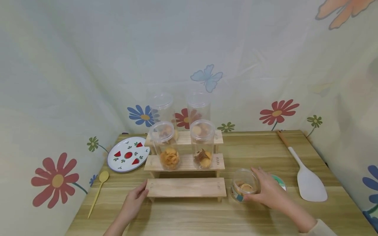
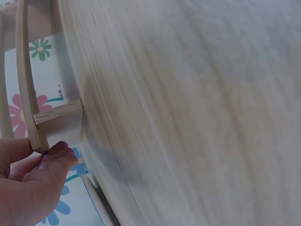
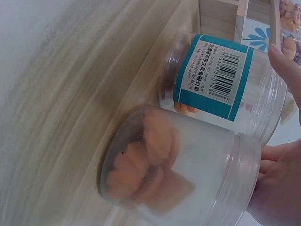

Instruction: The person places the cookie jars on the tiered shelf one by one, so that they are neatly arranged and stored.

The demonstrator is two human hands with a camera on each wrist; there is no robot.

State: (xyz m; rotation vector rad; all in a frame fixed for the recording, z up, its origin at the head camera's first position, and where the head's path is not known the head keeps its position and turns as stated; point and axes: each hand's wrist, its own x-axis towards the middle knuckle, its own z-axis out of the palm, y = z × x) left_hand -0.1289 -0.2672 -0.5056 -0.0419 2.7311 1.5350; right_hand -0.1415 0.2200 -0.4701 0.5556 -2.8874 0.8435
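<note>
My left hand (image 1: 134, 201) grips the left end of the lowest tier of a wooden step shelf (image 1: 186, 187). In the left wrist view, the thumb and fingers lie on either side of the board's end (image 2: 40, 141). Just right of the shelf, my right hand (image 1: 273, 190) holds a clear jar (image 1: 243, 185) of biscuits, thumb and fingers at its side. A teal-edged barcode label (image 3: 214, 75) shows on this jar in the right wrist view. Another clear jar (image 3: 178, 169) with biscuits stands beside that hand.
Two lidded snack jars (image 1: 169, 147) (image 1: 203, 147) stand on the middle tier, two taller ones (image 1: 162, 108) (image 1: 199, 108) behind. Left lie a patterned plate (image 1: 121, 164) and yellow spoon (image 1: 103, 177). A white spatula (image 1: 310, 183) lies right. A round green-and-white item (image 1: 280, 182) is partly hidden.
</note>
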